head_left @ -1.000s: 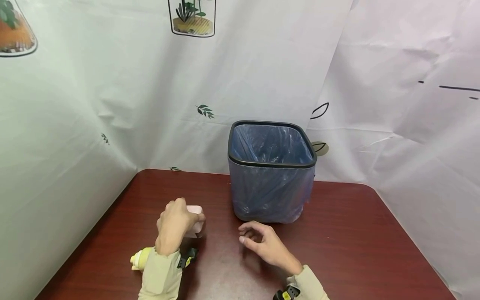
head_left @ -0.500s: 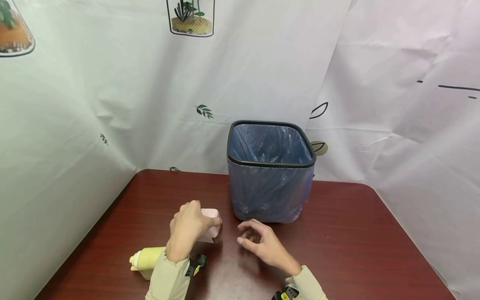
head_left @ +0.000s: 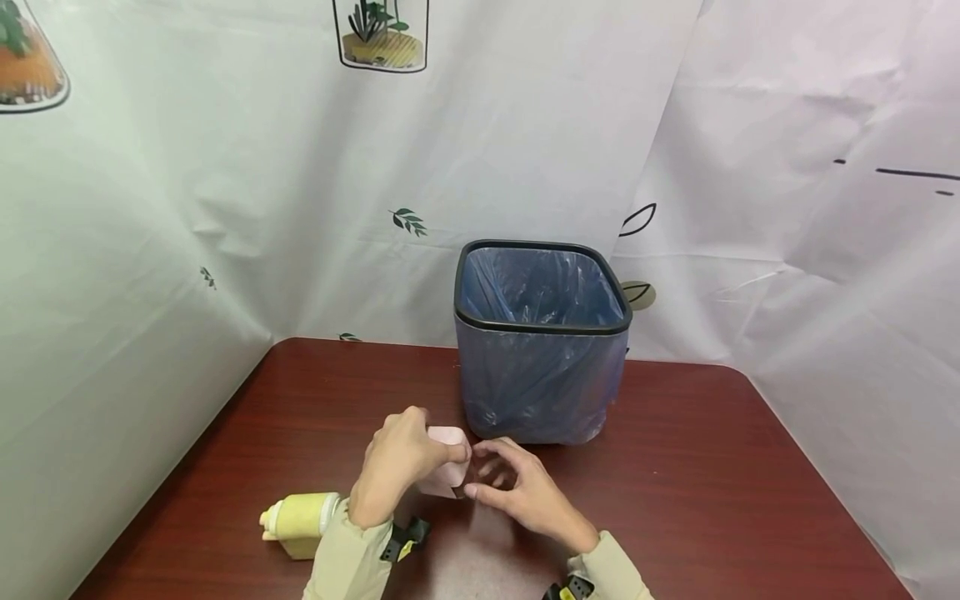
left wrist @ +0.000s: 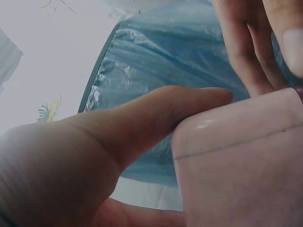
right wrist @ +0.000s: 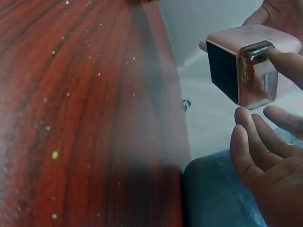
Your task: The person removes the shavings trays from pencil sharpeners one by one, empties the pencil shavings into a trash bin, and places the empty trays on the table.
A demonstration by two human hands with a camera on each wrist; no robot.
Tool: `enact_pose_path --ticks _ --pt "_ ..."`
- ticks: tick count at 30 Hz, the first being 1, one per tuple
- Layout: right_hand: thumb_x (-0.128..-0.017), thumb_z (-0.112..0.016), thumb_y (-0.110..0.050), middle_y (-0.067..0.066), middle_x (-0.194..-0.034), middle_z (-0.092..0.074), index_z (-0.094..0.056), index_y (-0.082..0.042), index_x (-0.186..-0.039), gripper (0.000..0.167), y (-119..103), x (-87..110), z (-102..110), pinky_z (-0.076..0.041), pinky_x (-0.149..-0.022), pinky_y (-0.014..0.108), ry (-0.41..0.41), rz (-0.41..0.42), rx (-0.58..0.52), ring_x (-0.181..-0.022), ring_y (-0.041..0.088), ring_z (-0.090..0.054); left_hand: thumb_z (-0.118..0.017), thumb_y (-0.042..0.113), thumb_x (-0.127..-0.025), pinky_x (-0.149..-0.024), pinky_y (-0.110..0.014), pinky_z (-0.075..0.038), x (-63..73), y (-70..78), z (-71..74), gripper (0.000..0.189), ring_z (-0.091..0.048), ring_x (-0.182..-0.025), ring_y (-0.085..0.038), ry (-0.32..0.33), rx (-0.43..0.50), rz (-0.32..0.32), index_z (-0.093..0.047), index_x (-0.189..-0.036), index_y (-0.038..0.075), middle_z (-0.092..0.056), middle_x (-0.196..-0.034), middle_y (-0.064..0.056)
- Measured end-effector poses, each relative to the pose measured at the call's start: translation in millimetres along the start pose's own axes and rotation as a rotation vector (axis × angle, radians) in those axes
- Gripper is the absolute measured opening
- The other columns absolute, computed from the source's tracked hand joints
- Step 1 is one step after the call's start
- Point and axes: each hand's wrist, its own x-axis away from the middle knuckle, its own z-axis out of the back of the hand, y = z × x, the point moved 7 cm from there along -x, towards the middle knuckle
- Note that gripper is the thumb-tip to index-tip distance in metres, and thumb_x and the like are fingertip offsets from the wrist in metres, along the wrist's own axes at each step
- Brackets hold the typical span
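Note:
My left hand (head_left: 401, 458) holds a pink box-shaped device (head_left: 447, 435) with rounded edges, its thumb lying along one edge in the left wrist view. In the right wrist view the device shows a black face (right wrist: 222, 71) and a shiny copper-coloured panel (right wrist: 258, 85) with small lettering. My right hand (head_left: 528, 487) is beside the device, fingers loosely bent. One of its fingers (right wrist: 289, 64) overlaps the copper panel in the right wrist view, and its other fingertips are just below. The left fingers on the far side are mostly hidden.
A bin (head_left: 536, 392) with a black rim and bluish plastic liner stands just beyond my hands on the dark red table (head_left: 720, 483). At the left, beside the left sleeve, lies a yellow thing (head_left: 300, 517) with a white nozzle-like end. White patterned cloth (head_left: 300, 150) hangs behind the table.
My left hand has carried the pink device rightward to the right hand, which has barely moved. More of the yellow thing shows beside the left sleeve.

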Motion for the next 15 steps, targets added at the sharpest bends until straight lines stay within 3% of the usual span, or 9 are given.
enact_pose_path --ticks 5,15 --pt "-0.078 -0.073 -0.030 0.000 -0.096 -0.059 -0.055 -0.019 -0.117 0.045 -1.4 1.1 -1.6 -0.052 -0.061 0.027 -0.007 0.033 0.019 -0.080 0.014 -0.062 -0.080 0.042 -0.054 -0.051 -0.034 -0.039 0.3 2.6 -5.3 0.051 -0.053 -0.060 -0.021 -0.026 0.010 -0.003 -0.061 -0.084 0.005 -0.058 -0.070 -0.005" --pt "-0.073 -0.076 -0.039 -0.006 -0.091 -0.054 -0.051 -0.023 -0.120 0.056 -4.4 1.8 -6.1 -0.048 -0.056 0.021 -0.017 0.017 0.118 -0.066 0.007 -0.057 -0.079 0.043 -0.054 -0.052 -0.034 -0.040 1.5 6.5 -8.4 0.052 -0.053 -0.059 -0.020 -0.023 0.005 -0.040 -0.062 -0.085 0.004 -0.058 -0.069 -0.005"
